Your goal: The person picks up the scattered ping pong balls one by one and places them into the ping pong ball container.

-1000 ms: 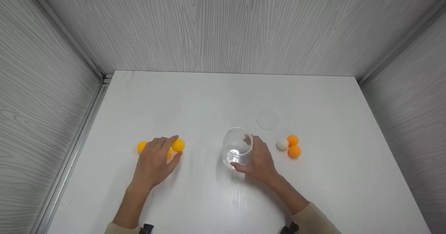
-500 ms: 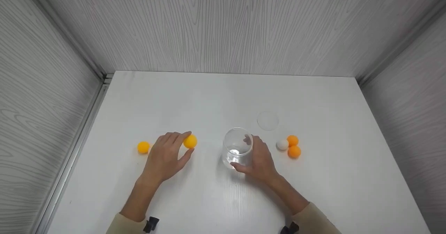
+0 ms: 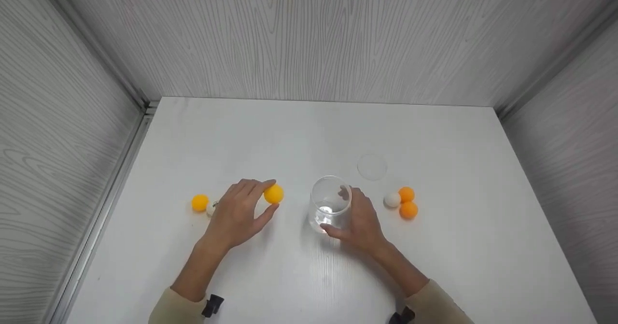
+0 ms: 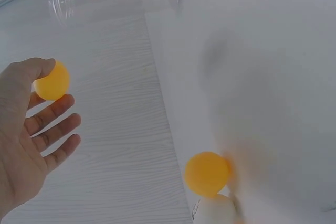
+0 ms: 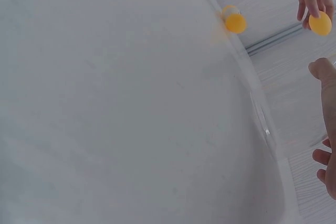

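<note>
Between its thumb and index finger my left hand (image 3: 235, 220) pinches a yellow-orange ping-pong ball (image 3: 273, 193), held above the table to the left of the jar. The other fingers stay fairly straight in the left wrist view, apart from the ball (image 4: 52, 85). My right hand (image 3: 361, 222) grips a clear, round, open-topped jar (image 3: 319, 203) from its right side, thumb across the near wall. The jar stands upright with no ball inside. Behind my left hand lie another yellow-orange ball (image 3: 200, 203) and a white ball with dark print (image 3: 211, 209), partly hidden by the hand.
Right of the right hand, a white ball (image 3: 392, 200) and two orange balls, one farther (image 3: 406, 194) and one nearer (image 3: 409, 210), sit clustered together. A thin clear disc (image 3: 372, 167) lies beyond the jar. Grey wood-grain panels (image 3: 309, 39) border the white table (image 3: 270, 135).
My left hand has moved right toward the jar with the yellow-orange ball, uncovering part of the white ball on the left. The right hand and jar have stayed in place.
</note>
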### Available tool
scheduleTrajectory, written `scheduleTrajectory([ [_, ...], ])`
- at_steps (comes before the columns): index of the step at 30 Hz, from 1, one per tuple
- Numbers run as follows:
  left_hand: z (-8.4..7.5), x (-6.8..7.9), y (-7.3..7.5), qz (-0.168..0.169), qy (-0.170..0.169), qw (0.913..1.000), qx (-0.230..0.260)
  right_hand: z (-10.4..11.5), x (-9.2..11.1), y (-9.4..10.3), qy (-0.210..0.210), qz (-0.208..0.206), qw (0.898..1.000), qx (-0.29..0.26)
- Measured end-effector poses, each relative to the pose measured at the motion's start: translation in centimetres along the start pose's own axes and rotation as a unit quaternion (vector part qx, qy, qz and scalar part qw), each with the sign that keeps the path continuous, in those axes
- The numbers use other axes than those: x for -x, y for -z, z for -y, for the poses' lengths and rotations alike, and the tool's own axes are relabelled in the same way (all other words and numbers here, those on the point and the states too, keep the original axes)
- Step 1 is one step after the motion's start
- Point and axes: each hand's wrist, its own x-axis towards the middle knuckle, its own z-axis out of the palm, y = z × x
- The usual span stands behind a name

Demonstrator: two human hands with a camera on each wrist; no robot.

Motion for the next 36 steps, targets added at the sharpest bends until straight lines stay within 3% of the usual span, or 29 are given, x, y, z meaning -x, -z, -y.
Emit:
scheduleTrajectory([
  [15,-1.4,-1.5,0.0,0.007,-0.033,0.9994,0.013,0.2,0.0,0.0,-0.044,0.029,0.999,-0.009],
  [36,-3.7,-3.5,-0.5,0.010,-0.081,0.9964,0.021,0.3,0.0,0.0,-0.027,0.020,0.999,-0.008],
])
